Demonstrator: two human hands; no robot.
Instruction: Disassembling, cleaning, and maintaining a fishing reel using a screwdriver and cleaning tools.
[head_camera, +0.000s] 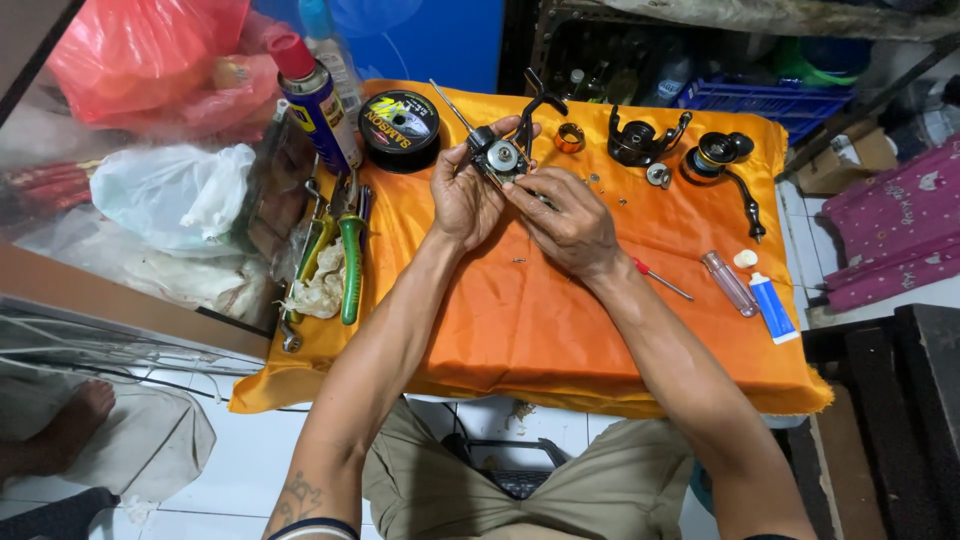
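A cramped home repair workshop: an orange-clothed desk (520, 320) with pliers (350, 262), a spray can (315, 105), fishing reel parts (640, 140), beside cluttered shelves (700, 60).

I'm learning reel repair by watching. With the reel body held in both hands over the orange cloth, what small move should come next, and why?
Probably lower the reel body closer to the orange cloth before working further. The left hand cradles it and the right hand works at its open side, while small loose parts already lie scattered on the cloth, so anything dropped should stay on it.
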